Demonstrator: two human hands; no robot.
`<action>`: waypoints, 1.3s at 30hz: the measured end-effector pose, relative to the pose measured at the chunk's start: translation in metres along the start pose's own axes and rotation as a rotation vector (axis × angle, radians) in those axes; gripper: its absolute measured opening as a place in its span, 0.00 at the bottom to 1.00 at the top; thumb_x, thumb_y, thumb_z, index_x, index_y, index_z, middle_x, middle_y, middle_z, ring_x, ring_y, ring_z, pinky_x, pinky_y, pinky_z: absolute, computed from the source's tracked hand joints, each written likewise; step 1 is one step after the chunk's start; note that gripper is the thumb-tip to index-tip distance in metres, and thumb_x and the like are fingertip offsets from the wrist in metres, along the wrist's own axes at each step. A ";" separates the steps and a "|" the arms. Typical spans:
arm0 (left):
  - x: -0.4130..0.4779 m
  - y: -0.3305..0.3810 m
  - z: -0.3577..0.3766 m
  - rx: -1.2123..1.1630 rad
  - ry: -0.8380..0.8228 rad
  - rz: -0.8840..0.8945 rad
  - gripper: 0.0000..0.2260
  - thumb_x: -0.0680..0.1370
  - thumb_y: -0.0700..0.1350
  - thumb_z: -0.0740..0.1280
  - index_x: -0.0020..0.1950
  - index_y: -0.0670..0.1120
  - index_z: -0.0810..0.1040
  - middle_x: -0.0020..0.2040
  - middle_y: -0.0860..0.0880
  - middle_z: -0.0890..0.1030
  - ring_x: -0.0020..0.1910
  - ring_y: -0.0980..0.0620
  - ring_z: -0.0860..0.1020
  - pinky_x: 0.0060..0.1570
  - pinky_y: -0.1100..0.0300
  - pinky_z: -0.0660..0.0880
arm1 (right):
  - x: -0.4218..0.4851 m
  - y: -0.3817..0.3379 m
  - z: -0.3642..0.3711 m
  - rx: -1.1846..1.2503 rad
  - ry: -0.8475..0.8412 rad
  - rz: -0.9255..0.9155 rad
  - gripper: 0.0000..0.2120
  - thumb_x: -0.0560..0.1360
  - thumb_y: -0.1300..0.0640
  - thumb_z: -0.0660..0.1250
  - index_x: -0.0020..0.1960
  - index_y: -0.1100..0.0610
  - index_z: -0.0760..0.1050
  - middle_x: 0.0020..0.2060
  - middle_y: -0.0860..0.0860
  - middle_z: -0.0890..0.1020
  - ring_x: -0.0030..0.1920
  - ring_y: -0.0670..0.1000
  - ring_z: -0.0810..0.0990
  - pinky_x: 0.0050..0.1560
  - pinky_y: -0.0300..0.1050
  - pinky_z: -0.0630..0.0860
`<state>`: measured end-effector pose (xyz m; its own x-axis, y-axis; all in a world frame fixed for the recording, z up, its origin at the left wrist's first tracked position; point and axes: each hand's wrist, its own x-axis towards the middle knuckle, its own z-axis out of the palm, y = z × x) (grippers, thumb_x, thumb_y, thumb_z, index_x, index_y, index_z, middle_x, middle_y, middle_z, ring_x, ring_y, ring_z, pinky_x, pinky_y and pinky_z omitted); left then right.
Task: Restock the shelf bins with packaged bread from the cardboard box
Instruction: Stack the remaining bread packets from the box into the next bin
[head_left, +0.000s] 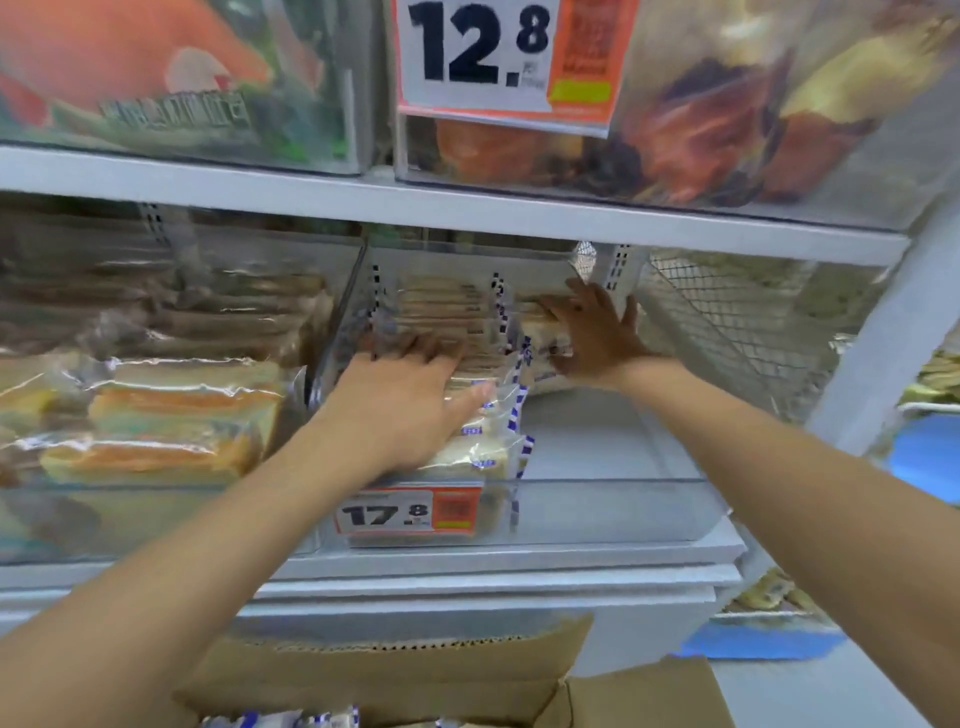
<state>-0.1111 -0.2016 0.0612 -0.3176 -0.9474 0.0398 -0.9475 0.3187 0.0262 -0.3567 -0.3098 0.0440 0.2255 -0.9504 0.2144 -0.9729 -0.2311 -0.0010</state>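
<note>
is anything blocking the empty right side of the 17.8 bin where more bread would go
Nothing visible does: the bin floor right of the bread lies bare. The right hand is at the back, on a pack there.

The bread packs (483, 405) in the middle of the frame are clear plastic with blue and white checked edging over pale cream slices. The price tag (408, 512) below them is white with black digits, a red border and an orange panel. The larger tag (498, 57) at the top has the same colours plus a yellow-green patch. At left, the wrapped sandwiches (156, 415) show orange and cream layers. The cardboard box (395, 675) at the bottom is plain brown. The shelf (467, 208) is white.
</note>
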 end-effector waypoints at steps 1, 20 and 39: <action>0.000 0.000 0.001 0.000 0.011 0.000 0.33 0.77 0.68 0.40 0.80 0.56 0.50 0.80 0.50 0.54 0.79 0.50 0.52 0.74 0.46 0.53 | 0.002 0.001 0.002 0.054 -0.023 0.003 0.36 0.74 0.49 0.68 0.77 0.47 0.54 0.77 0.50 0.51 0.77 0.55 0.46 0.72 0.72 0.48; -0.003 0.001 -0.008 -0.150 0.010 -0.031 0.31 0.78 0.68 0.50 0.78 0.55 0.58 0.78 0.51 0.60 0.76 0.49 0.60 0.73 0.44 0.56 | -0.036 -0.024 -0.024 0.258 0.034 0.173 0.40 0.71 0.43 0.72 0.77 0.44 0.55 0.77 0.51 0.57 0.77 0.57 0.55 0.75 0.58 0.52; -0.237 -0.026 0.154 -0.684 -0.256 -0.360 0.05 0.76 0.48 0.67 0.42 0.49 0.80 0.39 0.56 0.80 0.41 0.53 0.79 0.46 0.55 0.78 | -0.315 -0.172 0.101 0.581 -0.624 0.010 0.13 0.75 0.61 0.67 0.60 0.55 0.77 0.48 0.44 0.77 0.45 0.42 0.74 0.47 0.35 0.69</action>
<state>-0.0168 0.0102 -0.1027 -0.0752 -0.9461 -0.3149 -0.7871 -0.1376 0.6013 -0.2551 0.0086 -0.1221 0.3691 -0.8545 -0.3654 -0.8331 -0.1299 -0.5377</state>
